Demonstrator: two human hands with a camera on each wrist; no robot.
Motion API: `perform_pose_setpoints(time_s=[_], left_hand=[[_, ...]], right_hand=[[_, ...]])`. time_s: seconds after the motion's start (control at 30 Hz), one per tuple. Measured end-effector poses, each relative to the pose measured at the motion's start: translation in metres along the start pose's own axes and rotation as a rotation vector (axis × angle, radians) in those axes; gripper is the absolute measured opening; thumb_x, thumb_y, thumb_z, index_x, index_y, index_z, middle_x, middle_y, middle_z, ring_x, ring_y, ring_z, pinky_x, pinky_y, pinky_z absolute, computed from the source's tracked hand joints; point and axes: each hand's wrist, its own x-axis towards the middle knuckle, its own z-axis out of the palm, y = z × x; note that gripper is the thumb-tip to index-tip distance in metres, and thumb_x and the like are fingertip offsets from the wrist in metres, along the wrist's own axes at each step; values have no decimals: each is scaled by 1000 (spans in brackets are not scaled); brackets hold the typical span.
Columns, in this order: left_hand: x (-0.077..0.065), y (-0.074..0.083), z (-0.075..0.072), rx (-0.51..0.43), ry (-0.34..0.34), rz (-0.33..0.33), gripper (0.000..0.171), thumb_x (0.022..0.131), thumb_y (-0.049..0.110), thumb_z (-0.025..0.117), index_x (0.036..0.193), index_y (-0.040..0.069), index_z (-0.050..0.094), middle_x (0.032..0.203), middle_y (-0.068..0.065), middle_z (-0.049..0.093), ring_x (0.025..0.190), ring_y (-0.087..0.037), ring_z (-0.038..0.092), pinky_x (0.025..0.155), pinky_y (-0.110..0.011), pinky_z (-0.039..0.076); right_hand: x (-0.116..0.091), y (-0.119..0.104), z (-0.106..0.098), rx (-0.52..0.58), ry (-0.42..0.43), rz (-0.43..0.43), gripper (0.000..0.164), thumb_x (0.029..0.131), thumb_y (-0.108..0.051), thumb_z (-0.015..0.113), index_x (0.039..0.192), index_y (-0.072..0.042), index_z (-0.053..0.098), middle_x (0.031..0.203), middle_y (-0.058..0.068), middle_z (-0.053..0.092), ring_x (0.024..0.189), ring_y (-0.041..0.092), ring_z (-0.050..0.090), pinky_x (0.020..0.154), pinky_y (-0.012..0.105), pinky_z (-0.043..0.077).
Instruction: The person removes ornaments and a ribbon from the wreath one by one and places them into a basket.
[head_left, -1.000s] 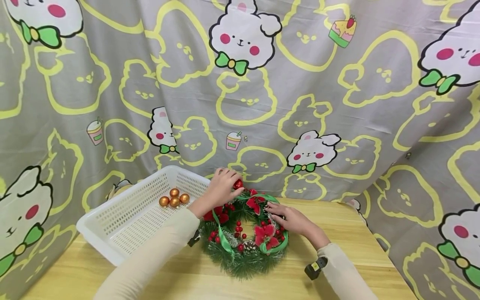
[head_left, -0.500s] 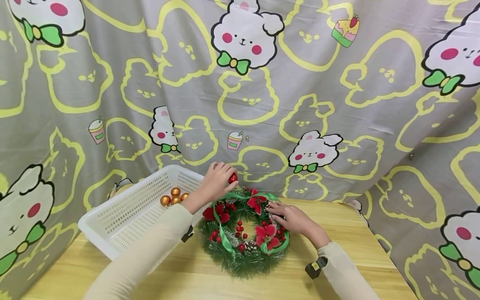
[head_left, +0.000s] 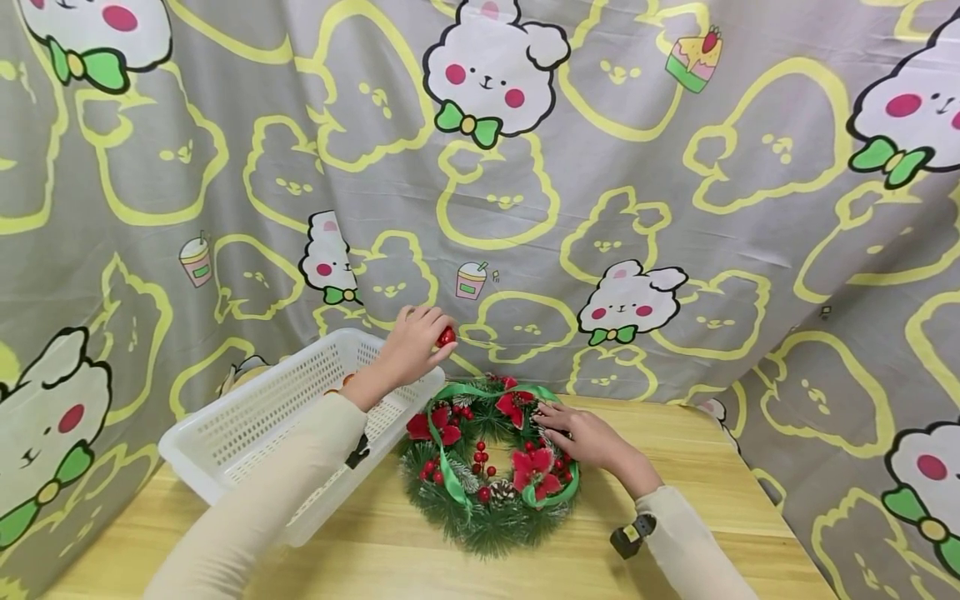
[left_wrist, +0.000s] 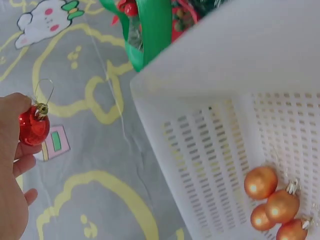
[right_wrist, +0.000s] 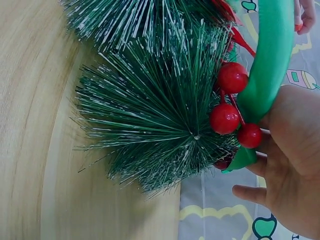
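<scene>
A small shiny red Christmas ball [left_wrist: 34, 126] with a gold cap and wire loop is pinched in my left hand [head_left: 414, 343]. That hand is raised over the far right corner of a white plastic basket [head_left: 225, 450]. On the table lies a green Christmas wreath [head_left: 487, 525] with red flowers, berries, pinecones and a green ribbon [right_wrist: 270, 60]. My right hand [head_left: 588, 437] rests on the wreath's right side, its fingers laid over the greenery. Part of those fingers is hidden behind the ribbon and berries in the right wrist view.
Several orange-gold balls [left_wrist: 281, 206] lie together inside the basket, mostly hidden by my left arm in the head view. The basket stands left of the wreath on the wooden table [head_left: 675, 533]. A grey patterned curtain [head_left: 525, 192] hangs right behind the table.
My left hand has lifted the red ball off the wreath's far left part and carried it up and left to the basket's corner. The right hand stays in place.
</scene>
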Motion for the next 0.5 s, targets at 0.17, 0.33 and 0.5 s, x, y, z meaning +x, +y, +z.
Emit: perform_pose_setpoints(time_s=[0.17,0.33,0.5], left_hand=[[-4,-16,-2,10,-40,-29,33,100,35,65,119,9,66,116,-9,67,108,-29,58,102,-53,42],[-13,-33,-7,32,-98,-81,32,101,35,63,119,8,64,115,-11,64,109,-30,56,100,-54,41],[-24,-52,-12,33,-125,-145,30,101,31,64,118,6,62,114,-12,63,110,-33,55,100,-57,40]], right_hand=[[0,1,2,6,-4,11,39,105,-20,56,141,-6,61,154,18,49,142,41,46,108,57,44],[0,0,2,15,-2,15,39,105,-20,56,140,-5,61,154,18,49,142,42,46,108,57,44],[-1,1,2,17,0,13,39,105,-20,55,141,-5,61,154,19,48,141,43,47,107,57,45]])
